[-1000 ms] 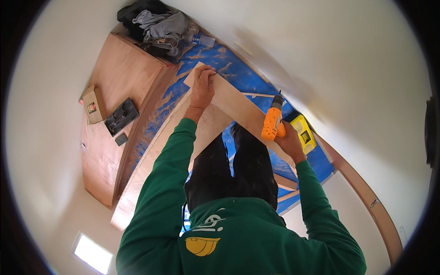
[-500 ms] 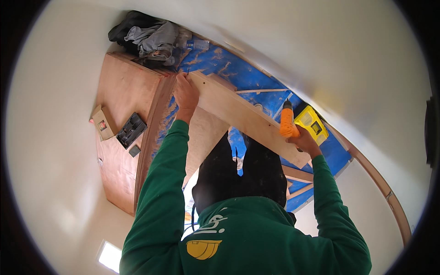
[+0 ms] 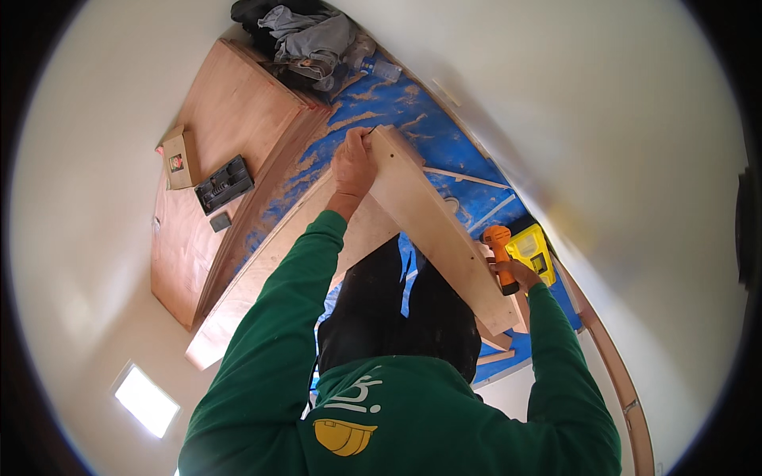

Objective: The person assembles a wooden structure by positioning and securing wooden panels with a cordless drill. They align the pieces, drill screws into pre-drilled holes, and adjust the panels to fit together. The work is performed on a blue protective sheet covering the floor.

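In the near part, I see the dark trousers (image 3: 397,325), and before them the pale wooden board (image 3: 436,226) slants from near right to far left. By its right edge, the right hand (image 3: 521,273) is wrapped around the orange drill (image 3: 499,250); I cannot tell if the drill touches the board. Just beyond is a yellow case (image 3: 523,241). Farther, the left hand (image 3: 354,168) is clamped on the board's far left corner. Left of it, a black tool tray (image 3: 225,186) rests on reddish plywood (image 3: 190,262); farthest lies grey clothing (image 3: 315,36).
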Demonstrator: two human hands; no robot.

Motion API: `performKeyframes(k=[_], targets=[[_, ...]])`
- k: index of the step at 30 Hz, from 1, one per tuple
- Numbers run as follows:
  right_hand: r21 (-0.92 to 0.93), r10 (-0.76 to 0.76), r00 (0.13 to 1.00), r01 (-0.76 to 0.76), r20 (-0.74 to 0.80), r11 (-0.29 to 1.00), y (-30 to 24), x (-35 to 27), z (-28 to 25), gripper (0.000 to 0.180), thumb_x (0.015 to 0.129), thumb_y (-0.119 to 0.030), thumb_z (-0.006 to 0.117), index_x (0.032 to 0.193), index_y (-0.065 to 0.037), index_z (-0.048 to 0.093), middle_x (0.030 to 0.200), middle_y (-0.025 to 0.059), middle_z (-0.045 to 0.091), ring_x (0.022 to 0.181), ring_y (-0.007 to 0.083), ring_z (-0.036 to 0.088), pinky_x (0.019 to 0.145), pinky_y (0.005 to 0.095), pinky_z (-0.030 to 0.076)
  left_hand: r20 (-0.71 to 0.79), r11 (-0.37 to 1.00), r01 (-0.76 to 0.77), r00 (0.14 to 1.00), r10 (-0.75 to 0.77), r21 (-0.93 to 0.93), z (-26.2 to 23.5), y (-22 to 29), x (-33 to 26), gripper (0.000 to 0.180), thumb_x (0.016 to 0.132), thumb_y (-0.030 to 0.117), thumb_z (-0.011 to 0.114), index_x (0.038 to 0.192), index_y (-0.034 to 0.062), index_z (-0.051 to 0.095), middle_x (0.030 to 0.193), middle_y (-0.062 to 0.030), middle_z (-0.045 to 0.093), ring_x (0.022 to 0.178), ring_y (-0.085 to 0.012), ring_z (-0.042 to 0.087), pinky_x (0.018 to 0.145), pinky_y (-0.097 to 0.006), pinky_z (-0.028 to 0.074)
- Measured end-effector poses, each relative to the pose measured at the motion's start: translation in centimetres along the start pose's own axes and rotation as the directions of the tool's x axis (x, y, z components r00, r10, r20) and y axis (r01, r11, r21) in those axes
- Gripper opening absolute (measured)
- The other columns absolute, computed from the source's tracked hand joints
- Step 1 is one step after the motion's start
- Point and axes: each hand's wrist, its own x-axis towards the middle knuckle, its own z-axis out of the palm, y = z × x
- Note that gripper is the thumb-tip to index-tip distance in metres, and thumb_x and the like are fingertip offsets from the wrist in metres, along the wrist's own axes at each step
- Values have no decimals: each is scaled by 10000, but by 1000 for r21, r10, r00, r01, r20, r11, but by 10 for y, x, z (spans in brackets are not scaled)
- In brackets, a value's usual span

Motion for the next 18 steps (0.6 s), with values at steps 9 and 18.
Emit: performKeyframes(k=[9, 18], targets=[[-19, -25, 993, 27, 119, 999, -55, 1, 20, 592, 1002, -303, 841, 1478, -10, 645, 1236, 62, 744, 1079, 167, 728, 966, 349, 607, -155, 995, 8, 988, -24, -100, 3, 6, -15, 186, 1041, 17, 661, 1213, 85, 638, 1134, -134, 763, 1038, -367, 724, 943, -489, 534], [-116, -69, 989, 84, 131, 990, -114, 24, 53, 511, 1032, -374, 818, 1364, -16, 669, 1151, 30, 723, 1018, 150, 693, 946, 357, 562, -112, 969, 103, 985, -131, -226, -13, 6, -26, 294, 972, -57, 677, 1243, 57, 654, 1201, -130, 757, 1112, -388, 702, 1003, -499, 539]])
